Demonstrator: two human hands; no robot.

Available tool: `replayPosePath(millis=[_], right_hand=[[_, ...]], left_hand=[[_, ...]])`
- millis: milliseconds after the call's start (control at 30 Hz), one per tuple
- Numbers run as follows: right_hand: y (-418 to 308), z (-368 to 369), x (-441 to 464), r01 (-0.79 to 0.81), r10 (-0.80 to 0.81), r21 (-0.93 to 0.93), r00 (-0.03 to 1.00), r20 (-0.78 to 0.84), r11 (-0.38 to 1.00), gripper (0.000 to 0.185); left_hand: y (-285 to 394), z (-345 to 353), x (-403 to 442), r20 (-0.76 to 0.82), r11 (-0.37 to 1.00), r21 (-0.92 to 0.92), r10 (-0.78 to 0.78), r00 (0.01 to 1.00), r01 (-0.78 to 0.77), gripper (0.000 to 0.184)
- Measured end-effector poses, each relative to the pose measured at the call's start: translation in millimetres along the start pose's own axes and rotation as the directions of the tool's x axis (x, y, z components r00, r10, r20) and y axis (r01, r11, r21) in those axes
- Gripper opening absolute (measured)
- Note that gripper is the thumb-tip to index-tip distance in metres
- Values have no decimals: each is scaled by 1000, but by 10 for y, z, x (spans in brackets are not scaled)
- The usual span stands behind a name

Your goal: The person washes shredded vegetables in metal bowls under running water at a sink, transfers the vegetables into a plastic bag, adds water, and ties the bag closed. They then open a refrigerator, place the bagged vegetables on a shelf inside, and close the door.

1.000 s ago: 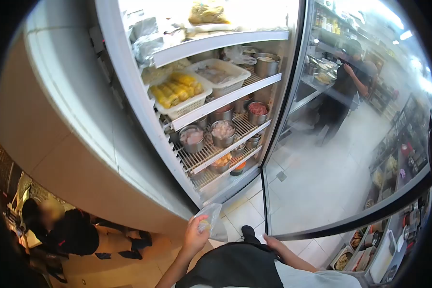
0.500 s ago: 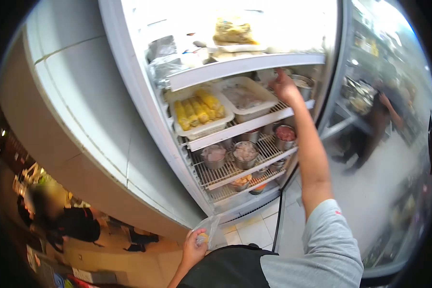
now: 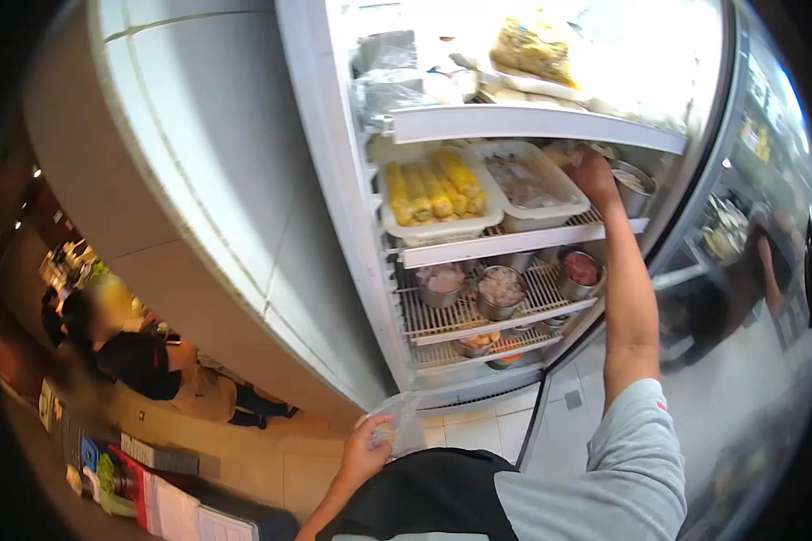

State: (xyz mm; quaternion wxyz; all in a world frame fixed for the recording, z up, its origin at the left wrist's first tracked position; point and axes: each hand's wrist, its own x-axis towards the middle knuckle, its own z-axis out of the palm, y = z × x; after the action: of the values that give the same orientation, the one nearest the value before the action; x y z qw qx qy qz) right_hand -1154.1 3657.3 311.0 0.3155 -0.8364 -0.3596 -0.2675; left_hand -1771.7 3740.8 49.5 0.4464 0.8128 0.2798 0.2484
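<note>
My left hand (image 3: 366, 451) is low in front of my apron, its fingers closed on a clear plastic bag (image 3: 406, 424) with something yellowish inside. My right hand (image 3: 594, 176) reaches into the open refrigerator, onto the shelf under the top one. Its fingers are curled and partly hidden against something pale at the back. Beside it on the left is a white tray of greyish, seafood-like pieces (image 3: 525, 180). To its right stands a metal container (image 3: 632, 180) with pale contents. A white tray (image 3: 442, 233) of wrapped yellow corn cobs (image 3: 433, 189) sits farther left.
Lower racks hold metal containers of pale meat (image 3: 501, 287) and red meat (image 3: 579, 270). Above, a bagged yellowish food (image 3: 534, 54) lies on the top shelf. The glass door (image 3: 695, 298) stands open at right. A tiled wall (image 3: 207, 135) and another person (image 3: 144, 361) are at left.
My right hand has gone deeper into the shelf, behind the seafood tray's right end. The view has shifted, so the refrigerator sits farther right. My left hand still holds the bag.
</note>
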Motion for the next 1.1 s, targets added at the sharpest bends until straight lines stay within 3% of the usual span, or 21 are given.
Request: replayPosePath(millis=[133, 233, 267, 367, 400, 500, 600, 667, 800, 867, 900, 1033, 1100], right_hand=[[33, -185, -215, 0, 36, 134, 964, -264, 991, 40], [-78, -437, -413, -218, 325, 387, 915, -239, 896, 48], [-53, -510, -469, -216, 318, 342, 907, -277, 915, 33], [-81, -739, -770, -24, 306, 745, 920, -244, 667, 21], [-54, -835, -883, -8, 288, 818, 938, -194, 575, 12], [-196, -994, -1303, 95, 281, 971, 947, -156, 220, 14], [-467, -1101, -1805, 2, 260, 998, 965, -21, 70, 18], [-533, -1022, -2134, -108, 224, 994, 969, 107, -9, 20], [-1155, -677, -2685, -407, 305, 898, 844, 441, -169, 21], [-1438, -393, -2983, -492, 209, 814, 800, 563, -310, 19], [-1602, -276, -3120, -522, 156, 765, 779, 608, -377, 19], [-2391, -40, -3668, -491, 166, 672, 726, 667, -554, 16], [-2594, 112, -3902, -480, 213, 698, 722, 659, -532, 19]], left_hand=[[-10, -10, 37, 40, 992, -80, -90, 995, 93, 45], [41, -51, 90, 86, 982, -87, -160, 983, 167, 45], [47, -62, 123, 103, 978, -86, -180, 978, 190, 45], [91, -74, 200, 75, 991, -104, -79, 994, 87, 45], [81, -83, 234, 83, 991, -110, -71, 994, 80, 45], [81, -93, 286, 113, 979, -172, -87, 990, 106, 46], [156, -93, 349, 164, 934, -289, -167, 972, 210, 48], [77, -83, 399, 203, 951, -258, -118, 972, 170, 50], [227, -100, 429, 254, 967, -227, -53, 966, 113, 57], [371, -79, 464, 266, 964, -235, -59, 962, 124, 58], [399, -87, 470, 282, 969, -211, -66, 957, 129, 58], [515, -14, 466, 280, 879, -439, -64, 958, 187, 66], [506, -3, 468, 259, 787, -580, -69, 963, 212, 71]])
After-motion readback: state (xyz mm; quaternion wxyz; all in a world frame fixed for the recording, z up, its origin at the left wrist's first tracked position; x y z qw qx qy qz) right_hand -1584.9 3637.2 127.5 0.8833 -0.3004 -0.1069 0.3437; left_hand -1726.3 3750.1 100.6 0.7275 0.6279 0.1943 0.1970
